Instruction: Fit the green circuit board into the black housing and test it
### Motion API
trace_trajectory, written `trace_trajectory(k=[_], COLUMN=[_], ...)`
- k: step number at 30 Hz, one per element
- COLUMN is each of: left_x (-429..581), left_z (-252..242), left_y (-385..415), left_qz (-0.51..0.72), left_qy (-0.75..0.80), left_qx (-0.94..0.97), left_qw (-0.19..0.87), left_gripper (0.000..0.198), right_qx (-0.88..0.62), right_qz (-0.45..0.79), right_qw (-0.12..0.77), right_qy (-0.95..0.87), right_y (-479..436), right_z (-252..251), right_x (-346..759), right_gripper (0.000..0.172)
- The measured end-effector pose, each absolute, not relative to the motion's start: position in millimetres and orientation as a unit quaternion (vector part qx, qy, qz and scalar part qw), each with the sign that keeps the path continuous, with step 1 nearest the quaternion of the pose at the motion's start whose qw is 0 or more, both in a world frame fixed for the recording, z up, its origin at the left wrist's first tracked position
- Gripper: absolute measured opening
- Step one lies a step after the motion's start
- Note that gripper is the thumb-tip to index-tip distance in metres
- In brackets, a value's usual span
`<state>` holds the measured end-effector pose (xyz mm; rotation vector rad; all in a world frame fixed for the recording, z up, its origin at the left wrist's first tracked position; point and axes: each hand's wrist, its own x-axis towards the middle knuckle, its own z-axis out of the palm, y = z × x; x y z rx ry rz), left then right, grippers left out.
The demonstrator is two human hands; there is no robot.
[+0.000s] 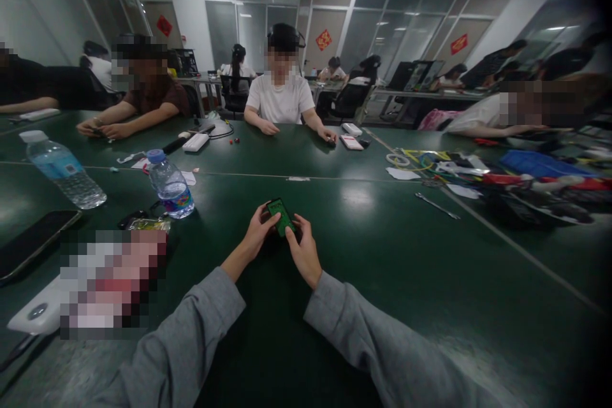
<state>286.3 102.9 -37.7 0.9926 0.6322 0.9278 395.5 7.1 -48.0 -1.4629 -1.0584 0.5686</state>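
Observation:
Both my hands hold a small, dark-edged phone with a lit green screen, just above the green table in front of me. My left hand grips its left side, and the thumb rests on the screen. My right hand supports the right lower side, its thumb also over the screen and its fingers curled round the edge. The phone is tilted slightly, its top leaning left. Small marks on the screen are too fine to read. The fingers behind it are mostly hidden.
On the left are a large water bottle, a smaller bottle, a black phone and a white device. A wrench lies right, before piled cables and a blue tray. A person sits opposite.

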Motion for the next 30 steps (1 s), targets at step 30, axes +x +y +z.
trace_trajectory(k=[30], left_x=[295], left_z=[-28], left_y=[93], left_qz=[0.307], left_qy=[0.158], left_qx=[0.054], left_qw=[0.937], left_gripper=[0.076], right_qx=[-0.618], right_qz=[-0.106], right_qw=[0.326], right_qy=[-0.708], right_y=[-8], right_z=[-30], right_x=[373], right_gripper=[0.057])
